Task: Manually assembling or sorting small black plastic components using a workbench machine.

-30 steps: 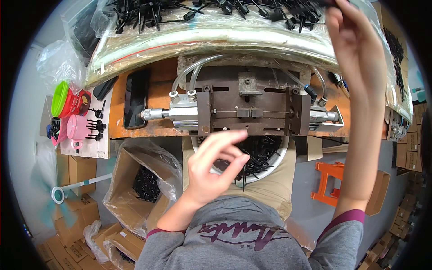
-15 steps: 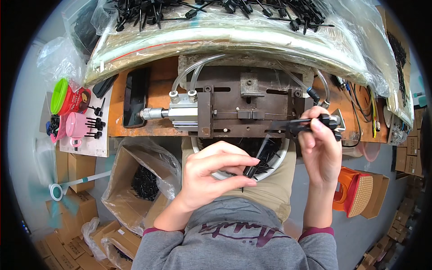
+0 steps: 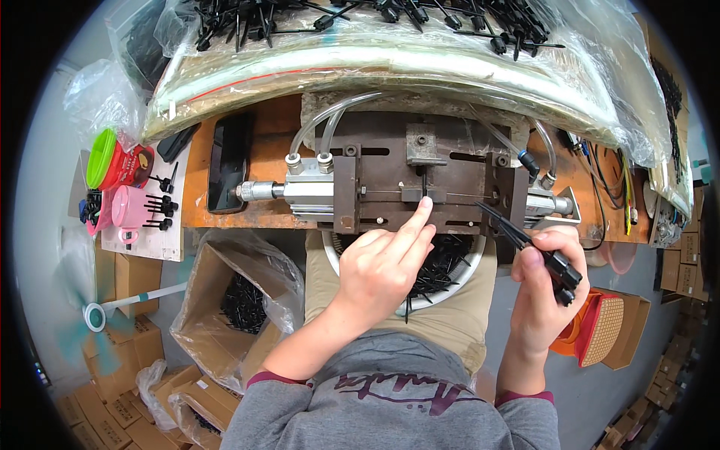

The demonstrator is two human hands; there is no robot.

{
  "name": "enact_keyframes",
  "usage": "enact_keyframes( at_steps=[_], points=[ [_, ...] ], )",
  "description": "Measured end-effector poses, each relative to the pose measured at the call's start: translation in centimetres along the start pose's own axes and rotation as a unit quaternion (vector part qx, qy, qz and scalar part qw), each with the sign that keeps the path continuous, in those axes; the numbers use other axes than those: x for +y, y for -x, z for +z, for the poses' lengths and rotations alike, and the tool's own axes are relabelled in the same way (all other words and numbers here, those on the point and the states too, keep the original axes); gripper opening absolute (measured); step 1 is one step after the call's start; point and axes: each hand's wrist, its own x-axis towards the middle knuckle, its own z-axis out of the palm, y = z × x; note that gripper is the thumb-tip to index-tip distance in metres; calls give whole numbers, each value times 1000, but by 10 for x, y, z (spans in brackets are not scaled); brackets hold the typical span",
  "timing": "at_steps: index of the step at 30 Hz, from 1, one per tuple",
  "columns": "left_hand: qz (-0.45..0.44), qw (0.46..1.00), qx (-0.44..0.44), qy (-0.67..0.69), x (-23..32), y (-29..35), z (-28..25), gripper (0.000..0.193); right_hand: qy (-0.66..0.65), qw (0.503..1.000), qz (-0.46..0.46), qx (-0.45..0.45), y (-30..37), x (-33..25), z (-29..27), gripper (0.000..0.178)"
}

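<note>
My left hand (image 3: 386, 270) reaches up to the middle of a dark metal fixture (image 3: 382, 169). Its index finger is stretched out, the tip touching the small centre block at the lower end of a thin black part (image 3: 424, 182) that stands in the fixture. The other fingers are partly bent, and the thumb is hidden. Off the fixture's right front corner, my right hand (image 3: 544, 289) is closed round several black plastic parts (image 3: 559, 271) with thick heads and thin stems. Their stems point up and left toward the fixture.
Silver air cylinders (image 3: 311, 191) with clear hoses flank the fixture. On my lap a white basin (image 3: 476, 270) holds many black parts. More black parts (image 3: 517, 26) lie on the plastic-covered surface behind. A phone (image 3: 227, 161) and pink cup (image 3: 129, 208) are left; an orange stool (image 3: 592, 322) stands right.
My left hand has moved up from over the basin to the fixture, where a black part now stands. My right hand has lowered slightly, and its parts' stems now slant up to the left.
</note>
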Motion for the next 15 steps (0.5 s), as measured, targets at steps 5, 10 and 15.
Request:
enact_keyframes(
  at_steps=[5,10,15],
  points=[
    [-12,1000,-11,9,0,-1,-2,24,122,992,-43,1,4,3,0,20],
    [-18,1000,-12,9,0,-2,-2,23,219,964,-149,-23,5,6,-3,28],
    [-15,1000,-8,10,-2,-1,-2,22,246,942,-222,-58,6,11,-1,28]
  ],
)
